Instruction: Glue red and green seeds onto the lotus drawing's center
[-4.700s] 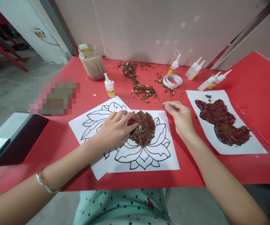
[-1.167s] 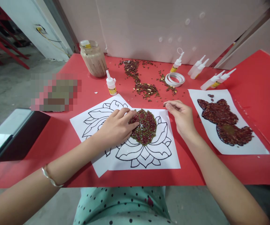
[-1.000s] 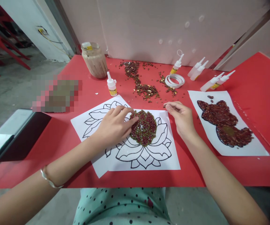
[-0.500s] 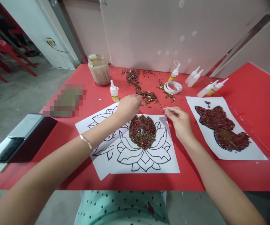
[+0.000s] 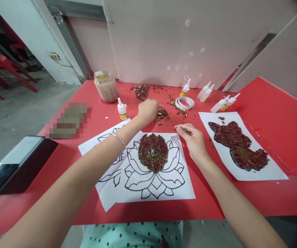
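Red desk [image 5: 267, 103] against a pale wall carries a lotus outline sheet [image 5: 155, 168] with beans glued at its centre, glue bottles and a tape roll [image 5: 184, 102]. At the loose bean pile [image 5: 161, 115] beyond the sheet, the left hand [image 5: 147, 109] reaches with its grip curled over the beans — whether it has closed on any I cannot tell. Beside the sheet's upper right corner rests the right hand [image 5: 193, 139], fingertips pinched together — a bean between them is too small to make out.
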{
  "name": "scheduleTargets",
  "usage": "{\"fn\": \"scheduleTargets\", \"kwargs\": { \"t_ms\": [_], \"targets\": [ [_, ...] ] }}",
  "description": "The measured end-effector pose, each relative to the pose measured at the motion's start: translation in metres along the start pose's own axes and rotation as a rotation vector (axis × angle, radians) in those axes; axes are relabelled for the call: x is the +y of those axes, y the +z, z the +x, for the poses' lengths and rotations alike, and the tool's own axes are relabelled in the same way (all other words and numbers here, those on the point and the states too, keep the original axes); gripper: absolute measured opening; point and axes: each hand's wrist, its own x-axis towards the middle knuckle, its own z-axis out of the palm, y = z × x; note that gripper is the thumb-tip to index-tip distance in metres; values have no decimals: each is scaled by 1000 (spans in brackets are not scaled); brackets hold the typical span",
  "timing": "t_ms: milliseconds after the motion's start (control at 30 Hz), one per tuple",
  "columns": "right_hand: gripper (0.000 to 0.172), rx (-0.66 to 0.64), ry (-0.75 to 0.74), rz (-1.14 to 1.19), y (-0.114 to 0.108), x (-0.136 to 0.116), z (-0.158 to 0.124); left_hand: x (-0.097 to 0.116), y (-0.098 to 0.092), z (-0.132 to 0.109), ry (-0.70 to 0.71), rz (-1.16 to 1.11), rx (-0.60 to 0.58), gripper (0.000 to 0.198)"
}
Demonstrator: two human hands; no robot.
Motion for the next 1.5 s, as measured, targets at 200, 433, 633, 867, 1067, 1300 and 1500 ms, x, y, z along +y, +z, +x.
{"fn": "scheduleTargets", "kwargs": {
  "t_ms": [200,433,633,867,1067,1300,1500],
  "targets": [
    [20,15,0,-4,0,2,1,-27,-2,33,-116,-83,-2,21],
    [22,-4,10,-1,1,3,0,-13,5,38,-83,-69,8,29],
    [20,9,12,2,1,2,0,-1,18,45,4,-110,-29,44],
    [20,11,14,8,0,1,1,-4,9,63,17,-118,3,41],
    [20,5,17,5,0,0,1,-15,-3,64,10,-88,-44,27],
    [21,2,17,-8,0,1,1,-27,1,54,31,-60,-47,26],
    [22,0,20,-10,0,4,2,-33,1,52,44,-39,-72,15]
  ]
}}
